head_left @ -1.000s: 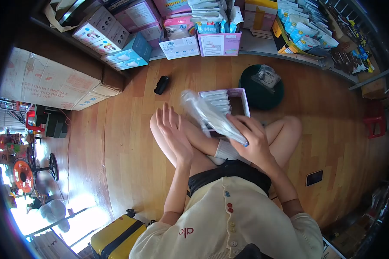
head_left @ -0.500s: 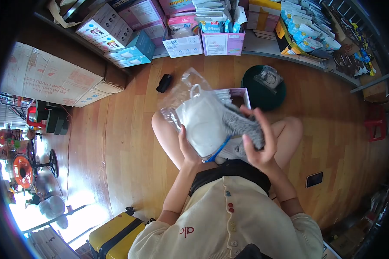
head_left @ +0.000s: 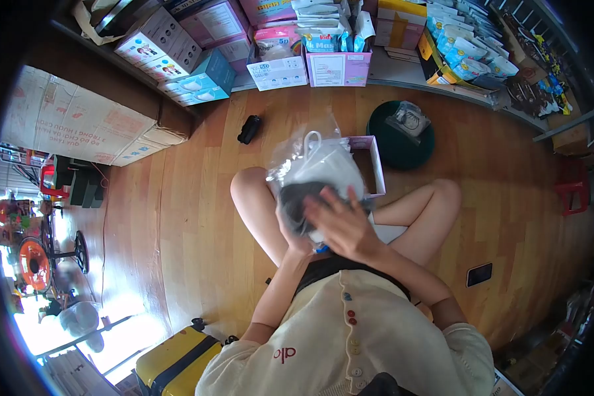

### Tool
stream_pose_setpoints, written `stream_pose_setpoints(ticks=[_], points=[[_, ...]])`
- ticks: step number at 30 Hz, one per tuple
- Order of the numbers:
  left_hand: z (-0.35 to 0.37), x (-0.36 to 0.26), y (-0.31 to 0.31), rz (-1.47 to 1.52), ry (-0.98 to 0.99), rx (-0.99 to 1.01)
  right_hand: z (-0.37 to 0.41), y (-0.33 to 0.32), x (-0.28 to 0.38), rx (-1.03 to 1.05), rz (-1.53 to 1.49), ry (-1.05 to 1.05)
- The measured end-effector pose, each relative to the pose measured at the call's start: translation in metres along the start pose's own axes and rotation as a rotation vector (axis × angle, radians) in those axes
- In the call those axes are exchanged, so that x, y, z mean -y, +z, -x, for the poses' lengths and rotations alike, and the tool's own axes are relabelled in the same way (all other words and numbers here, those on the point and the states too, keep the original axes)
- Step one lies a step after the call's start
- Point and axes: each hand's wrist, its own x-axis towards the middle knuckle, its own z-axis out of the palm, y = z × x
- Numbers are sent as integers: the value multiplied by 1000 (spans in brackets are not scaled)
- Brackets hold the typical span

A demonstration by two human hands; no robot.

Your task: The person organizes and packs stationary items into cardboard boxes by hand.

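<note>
A white item with a loop at its top (head_left: 336,165) is held over my lap, with clear plastic (head_left: 285,155) around its upper left side. Its exact kind is hard to make out. A dark grey fluffy piece (head_left: 299,196) lies across its lower front. My left hand (head_left: 292,234) is closed on the white item's lower left edge. Over the grey piece, my right hand (head_left: 342,224) has its fingers spread and somewhat blurred by motion. Behind them on the floor stands an open pink-edged box (head_left: 377,165), partly hidden.
A dark green round stool (head_left: 401,153) bears a clear packet (head_left: 410,121). A small black object (head_left: 249,129) and a phone (head_left: 480,274) lie on the wooden floor. Boxes of packaged masks (head_left: 338,68) line the shelf ahead; a yellow suitcase (head_left: 178,356) stands at lower left.
My right hand has moved left with the grey fluffy piece, which now lies across the white item's front instead of beside it. The white item has shifted slightly right, uncovering more of the box.
</note>
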Motion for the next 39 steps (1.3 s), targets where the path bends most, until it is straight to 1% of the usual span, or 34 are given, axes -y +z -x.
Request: stream_pose_setpoints(ticks=[1, 2, 3, 4, 5, 7, 8, 9, 10, 11, 12, 14, 15, 16, 17, 18, 19, 20, 21, 22, 23, 25, 26, 27, 29, 30, 31, 33, 34, 35, 37, 38, 39], points=[[-3, -15, 26, 644, -153, 448, -5, -2, -7, -98, 97, 104], [-3, -14, 34, 693, -145, 496, -18, -10, -9, -176, 93, 224], [-3, -16, 41, 739, -139, 545, -25, -16, -13, -238, 78, 280], [2, -22, 44, 326, -137, 382, -29, -16, -18, -281, 77, 297], [3, -26, 49, 324, -140, 384, -30, -15, -20, -323, 78, 314], [2, -27, 57, 143, -112, 152, -21, -6, -7, -148, -36, 176], [-16, -11, 17, 488, -244, 415, -14, -3, 3, -35, -180, 59], [-27, -16, 7, 833, -373, 675, -6, 0, 12, 44, -248, -33], [-27, -11, 2, 834, -371, 674, 1, 2, 16, 88, -339, -117], [-27, -6, -3, 724, -363, 555, 6, 3, 16, 132, -430, -202], [-21, -17, 16, 616, -353, 434, 8, -1, 14, 136, -434, -204], [-8, -36, 49, 399, -330, 188, 7, -14, 13, 1, -543, -105], [-5, -40, 54, 290, -318, 68, 2, -23, 13, 5, -548, -107], [-4, -37, 49, 185, -296, 160, -7, -33, 11, -109, -404, -74], [-5, -27, 34, 454, -345, 354, -15, -41, 8, -223, -257, -40], [-1, -29, 43, 362, -311, 256, -25, -43, 3, -302, -135, -28], [4, -30, 53, 270, -278, 159, -32, -42, 2, -302, -132, -29], [7, -27, 55, 270, -277, 161, -39, -40, 1, -291, -90, -1], [10, -24, 56, 199, -205, 72, -44, -37, 2, -279, -49, 27], [11, -24, 56, 127, -131, -19, -44, -31, 6, -206, -30, 29], [7, -24, 47, 125, -128, -20, -40, -27, 8, -207, -33, 27], [-3, -36, 40, 632, -346, 575, -29, -20, 12, -60, -61, -106], [1, -38, 38, 654, -463, 503, -22, -18, 14, -15, -83, -106], [5, -48, 51, 655, -461, 499, -19, -22, 10, -12, -86, -106], [9, -55, 68, 35, -310, 120, -13, -37, -2, 166, -276, -152], [5, -51, 61, 35, -267, 221, -14, -44, -5, 151, -334, -146], [3, -45, 53, 37, -268, 223, -18, -51, -6, 154, -332, -145], [-1, -39, 47, 270, -355, 332, -27, -63, -9, -34, -176, -67], [3, -37, 54, 234, -299, 250, -31, -63, -12, -131, -143, -48], [4, -34, 54, 233, -298, 251, -35, -59, -12, -132, -143, -49], [3, -30, 52, 141, -192, 144, -42, -43, -9, -178, -42, 4], [4, -32, 52, -24, -122, 116, -39, -29, -4, -128, -63, 39], [1, -35, 44, -26, -123, 117, -31, -17, 0, -99, -71, 28]])
